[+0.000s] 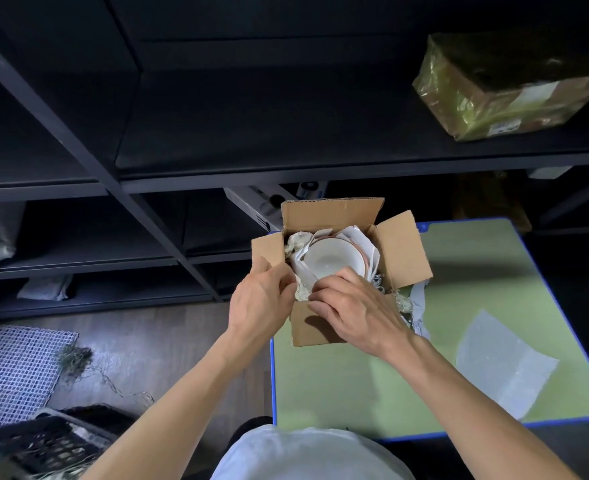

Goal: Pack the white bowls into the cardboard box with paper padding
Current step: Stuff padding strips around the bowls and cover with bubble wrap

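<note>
Finds the cardboard box (pixel 300 336) open on the green table (pixel 355 386), all flaps up. Notes one white bowl (pixel 331 259) lying mouth-up inside, with a second bowl rim (pixel 324 232) showing behind it, both bedded in white paper padding (pixel 360 239), with shredded fill at the near corners. Records the left hand (pixel 260 299) at the near-left corner, fingers curled over the box rim as if steadying the wall; cannot tell of any paper pinched there as well. Records the right hand (pixel 359 310) across the near wall, fingers bent and close together, pinching padding in against the bowl's near edge. Judges packing well advanced, top cover not yet on. Flags risks: no cushion above the bare bowl face on closing the flaps now; tilting of the bowl, or rim knocking on rim, from hard pressing at the near edge; a jammed flap from loose paper (pixel 419 306) trailing out at the near-right corner. Notes a spare foam sheet (pixel 501 365) flat on the table, well apart from the box.
</note>
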{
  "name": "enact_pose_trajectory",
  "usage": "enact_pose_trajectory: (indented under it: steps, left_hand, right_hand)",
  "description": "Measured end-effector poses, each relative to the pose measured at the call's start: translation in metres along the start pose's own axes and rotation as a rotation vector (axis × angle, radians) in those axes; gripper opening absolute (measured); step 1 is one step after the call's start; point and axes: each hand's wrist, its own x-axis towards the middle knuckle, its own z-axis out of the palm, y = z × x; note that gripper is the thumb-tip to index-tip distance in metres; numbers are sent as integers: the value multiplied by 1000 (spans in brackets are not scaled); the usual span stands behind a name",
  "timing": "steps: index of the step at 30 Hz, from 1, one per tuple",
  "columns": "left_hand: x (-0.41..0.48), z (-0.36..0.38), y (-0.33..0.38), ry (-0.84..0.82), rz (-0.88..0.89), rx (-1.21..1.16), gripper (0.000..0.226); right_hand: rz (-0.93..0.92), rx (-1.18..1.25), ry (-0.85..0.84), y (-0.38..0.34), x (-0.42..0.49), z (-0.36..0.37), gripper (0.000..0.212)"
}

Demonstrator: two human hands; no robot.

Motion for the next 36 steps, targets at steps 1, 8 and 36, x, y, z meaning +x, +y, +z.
enact_pose_trajectory:
  steps: [1, 8, 36]
  left_hand:
    - [-2, -1, -1, -5, 1, -10, 10]
    - [-16, 3, -5, -47, 8, -76, 14]
    - [-50, 19, 49, -97, 211, -28, 22]
  right_hand:
    - [2, -2, -2, 0, 1, 1, 48]
    - [-23, 13, 82, 3, -2, 11, 46]
    - [82, 99, 255, 44, -67, -16, 14]
